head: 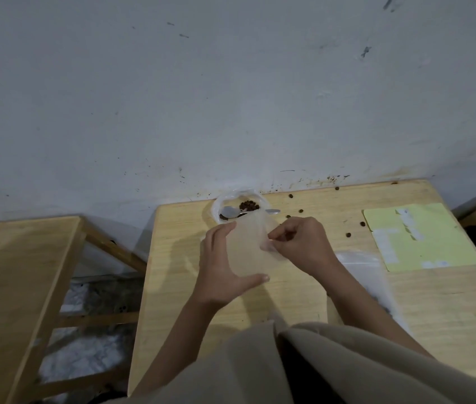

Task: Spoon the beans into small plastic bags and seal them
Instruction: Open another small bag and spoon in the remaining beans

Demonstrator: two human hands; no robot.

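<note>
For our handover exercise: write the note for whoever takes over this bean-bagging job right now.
Left hand: open, fingers and thumb framing the small plastic bag.
Right hand: pinching the bag's right edge.
Spoon rests in the bowl with the beans, at the wall. Loose beans scattered on the table.
Done: bag picked up; it looks empty.
Left: open it, spoon in beans, seal.

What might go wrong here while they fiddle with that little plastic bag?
The small plastic bag looks thin and floppy, held between the left hand and the pinching right hand; it may not open cleanly, or could slip. The spoon rests across the bowl of beans just behind the hands, so a bump could tip it. Loose beans already dot the table; more could roll away.
</note>
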